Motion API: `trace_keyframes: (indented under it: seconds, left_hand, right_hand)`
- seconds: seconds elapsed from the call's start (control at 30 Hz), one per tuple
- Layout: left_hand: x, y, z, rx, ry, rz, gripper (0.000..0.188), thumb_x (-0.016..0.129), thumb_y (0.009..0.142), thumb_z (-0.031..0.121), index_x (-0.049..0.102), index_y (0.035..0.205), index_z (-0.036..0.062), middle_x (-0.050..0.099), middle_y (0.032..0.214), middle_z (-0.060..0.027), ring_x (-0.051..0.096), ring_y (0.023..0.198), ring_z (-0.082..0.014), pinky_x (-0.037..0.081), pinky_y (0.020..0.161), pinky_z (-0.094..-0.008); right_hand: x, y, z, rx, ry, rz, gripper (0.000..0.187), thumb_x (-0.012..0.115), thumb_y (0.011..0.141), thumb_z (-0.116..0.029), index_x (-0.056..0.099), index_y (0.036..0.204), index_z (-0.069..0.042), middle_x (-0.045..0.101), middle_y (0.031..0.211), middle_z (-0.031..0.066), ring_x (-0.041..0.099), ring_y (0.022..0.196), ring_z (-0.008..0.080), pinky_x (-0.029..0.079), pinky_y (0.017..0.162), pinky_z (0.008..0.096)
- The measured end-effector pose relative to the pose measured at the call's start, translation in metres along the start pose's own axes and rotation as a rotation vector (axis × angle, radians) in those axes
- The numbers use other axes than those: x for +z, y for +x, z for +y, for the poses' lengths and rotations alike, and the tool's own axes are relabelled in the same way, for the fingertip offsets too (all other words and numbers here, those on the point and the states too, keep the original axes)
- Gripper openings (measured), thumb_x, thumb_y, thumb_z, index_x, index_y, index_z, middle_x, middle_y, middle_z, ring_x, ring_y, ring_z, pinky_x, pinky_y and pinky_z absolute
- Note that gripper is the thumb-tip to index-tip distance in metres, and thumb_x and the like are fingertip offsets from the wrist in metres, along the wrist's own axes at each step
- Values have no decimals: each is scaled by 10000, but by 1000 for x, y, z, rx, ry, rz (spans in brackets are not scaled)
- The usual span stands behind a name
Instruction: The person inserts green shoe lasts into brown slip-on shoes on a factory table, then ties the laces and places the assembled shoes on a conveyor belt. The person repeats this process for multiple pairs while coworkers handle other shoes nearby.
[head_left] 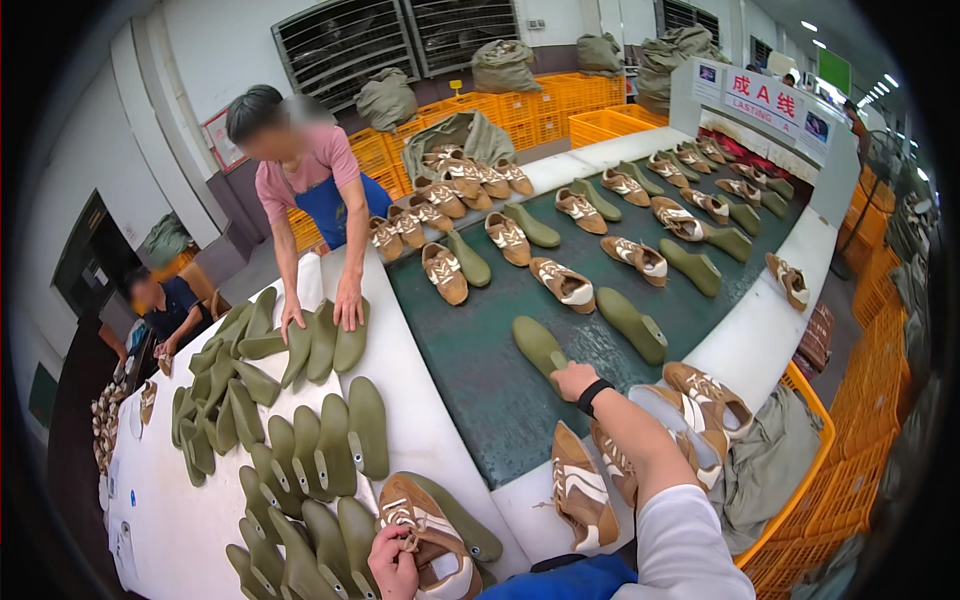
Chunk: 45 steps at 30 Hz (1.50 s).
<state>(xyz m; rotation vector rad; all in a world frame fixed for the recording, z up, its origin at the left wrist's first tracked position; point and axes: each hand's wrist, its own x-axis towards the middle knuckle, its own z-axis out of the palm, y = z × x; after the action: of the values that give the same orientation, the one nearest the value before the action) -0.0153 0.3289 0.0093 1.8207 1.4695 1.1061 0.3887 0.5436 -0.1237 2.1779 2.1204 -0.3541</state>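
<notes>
My left hand (394, 564) is closed at the near edge of the white table, its fingers on the laces of a brown sneaker (432, 522) with white stripes. A green shoe last (470, 520) lies beside that sneaker, partly covered by it. Stretched forward over the dark green conveyor belt (450, 370), my right hand (577, 381) grips the near end of another green shoe last (535, 343). To the right of that hand a separate green last (632, 325) lies on the belt. Under my right forearm, several brown sneakers (580, 485) rest on the white ledge.
Pairs of sneakers and lasts (630, 255) line the belt toward a white machine (760, 110). Green lasts (320, 440) are heaped on the white table (190, 530). Across it, a co-worker (320, 180) in a blue apron handles lasts. Orange crates (830, 520) stand at right.
</notes>
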Motion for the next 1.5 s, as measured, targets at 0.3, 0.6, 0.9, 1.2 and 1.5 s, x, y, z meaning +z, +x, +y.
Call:
trace_keyframes:
  seconds: [0.3, 0.6, 0.9, 1.2, 1.5]
  left_hand:
    - [36, 41, 4, 79, -66, 22, 106, 497, 736, -83, 596, 759, -55, 660, 961, -139, 631, 865, -288, 492, 807, -343]
    - [53, 52, 1, 117, -5, 80, 468, 604, 797, 17, 450, 1237, -12, 486, 1272, -227, 473, 1195, -371, 379, 1015, -410]
    - [41, -25, -82, 24, 285, -185, 363, 668, 752, 76, 575, 1099, 23, 555, 1177, -210, 522, 1120, -380, 424, 971, -430]
    - [54, -62, -111, -52, 419, -170, 301, 624, 828, 114, 604, 1110, 11, 580, 1181, -212, 500, 1163, -394, 395, 1005, -443]
    - [61, -64, -132, -164, 168, -79, 140, 608, 778, 163, 670, 884, 97, 653, 1036, -68, 455, 1204, -372, 223, 1061, -574]
  right_hand:
    - [-99, -189, -147, -1136, 858, -147, 391, 631, 838, -293, 605, 1151, -60, 659, 942, 172, 633, 888, 352, 514, 752, 425]
    - [-92, -147, -134, -724, 411, 15, 339, 631, 795, -247, 625, 1123, -160, 682, 876, 136, 661, 821, 337, 526, 717, 451]
    - [-25, 73, -62, -243, 292, 34, 291, 657, 769, -130, 673, 1058, -104, 668, 1019, 163, 629, 983, 339, 498, 866, 414]
    - [-38, 70, -58, -230, 487, 150, 502, 554, 794, 28, 550, 1284, -84, 537, 1224, 168, 563, 1088, 314, 455, 937, 375]
    - [-265, -227, -125, -1477, 1226, -453, 536, 505, 952, -157, 346, 1433, 18, 426, 1442, 135, 498, 1221, 234, 397, 1028, 376]
